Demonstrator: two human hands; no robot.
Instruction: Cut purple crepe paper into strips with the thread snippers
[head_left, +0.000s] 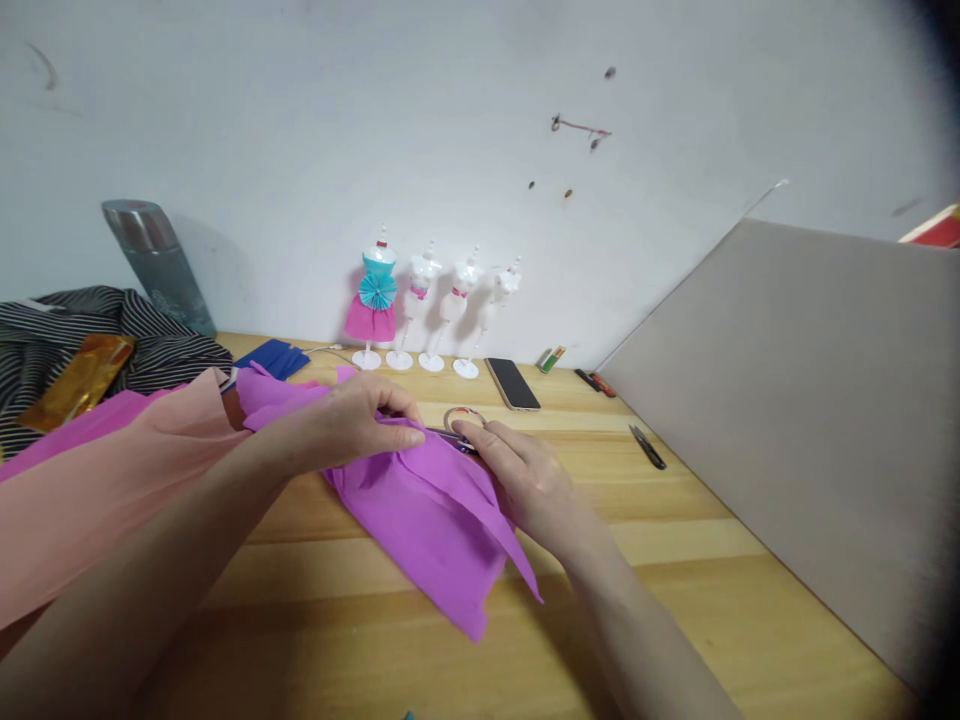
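A folded sheet of purple crepe paper (435, 510) lies on the wooden table (675, 560). My left hand (352, 420) pinches its top edge, fingers closed on the paper. My right hand (525, 480) rests on the paper's right side and grips scissors (454, 440), whose blades show between the two hands at the paper's edge. A roll of tape (465, 416) lies just behind my right fingers.
Pink paper (97, 490) spreads at the left, beside striped cloth (82, 340), a gold packet (79, 380) and a grey flask (157, 262). Small mannequins (431, 310), one in a dress, stand by the wall. A phone (512, 383), small snips (647, 447) and a grey board (810, 400) are to the right.
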